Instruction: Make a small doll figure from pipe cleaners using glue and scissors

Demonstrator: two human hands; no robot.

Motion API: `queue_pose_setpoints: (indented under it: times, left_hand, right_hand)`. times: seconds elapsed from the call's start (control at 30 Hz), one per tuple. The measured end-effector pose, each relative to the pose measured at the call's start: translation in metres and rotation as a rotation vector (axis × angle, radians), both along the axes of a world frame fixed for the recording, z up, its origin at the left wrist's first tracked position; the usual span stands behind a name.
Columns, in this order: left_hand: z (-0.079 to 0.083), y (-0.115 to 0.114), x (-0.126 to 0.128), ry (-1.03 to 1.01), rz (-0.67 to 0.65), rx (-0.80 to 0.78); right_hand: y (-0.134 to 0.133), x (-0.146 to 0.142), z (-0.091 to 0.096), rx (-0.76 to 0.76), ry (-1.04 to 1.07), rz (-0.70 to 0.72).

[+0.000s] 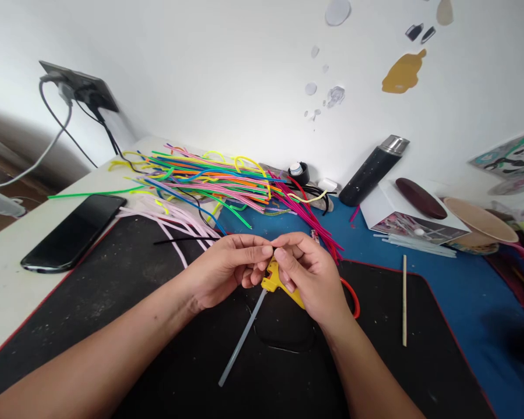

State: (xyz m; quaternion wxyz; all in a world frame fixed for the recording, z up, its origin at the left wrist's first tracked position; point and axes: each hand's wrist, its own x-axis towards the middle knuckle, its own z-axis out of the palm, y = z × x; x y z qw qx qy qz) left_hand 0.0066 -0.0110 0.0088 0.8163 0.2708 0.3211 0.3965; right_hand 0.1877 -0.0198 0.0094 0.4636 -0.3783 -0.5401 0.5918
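My left hand (pixel 231 262) and my right hand (pixel 308 270) meet fingertip to fingertip over the black mat, both pinched closed. A black pipe cleaner (pixel 186 239) runs out leftward from behind my left hand; a small dark bit of it shows between the fingertips. Most of its length is hidden by the hands. Just below them lies a yellow hot glue gun (pixel 271 282), partly covered by my right hand. A translucent glue stick (pixel 242 337) sticks out of its back end toward me.
Behind the hands lies a heap of coloured pipe cleaners (pixel 209 177). A phone (pixel 74 233) rests at left. Toward the right are scissors with a red handle (pixel 353 297), a wooden stick (pixel 404 299), a black flask (pixel 371 171), a white box (pixel 384 203) and loose glue sticks (pixel 419 244).
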Motion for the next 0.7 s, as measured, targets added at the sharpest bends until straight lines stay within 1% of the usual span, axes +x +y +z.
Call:
queue_pose_setpoints:
  times: [0.27, 0.47, 0.6, 0.7]
  left_hand:
    - [-0.0013, 0.0013, -0.0009, -0.028, -0.014, 0.005]
    - [-0.0006, 0.0006, -0.0032, 0.022, -0.009, 0.024]
    - [-0.0002, 0.0014, -0.0036, 0.062, -0.007, 0.053]
    - [-0.0005, 0.0022, -0.0037, 0.075, 0.002, 0.073]
  right_hand:
    - [-0.0027, -0.0023, -0.0012, 0.056, -0.054, -0.084]
    - [-0.0068, -0.0024, -0.0057, 0.091, -0.115, -0.121]
    - [-0.0089, -0.0025, -0.0054, 0.096, -0.162, -0.121]
    - [-0.0080, -0.0019, -0.0028, 0.099, -0.153, -0.107]
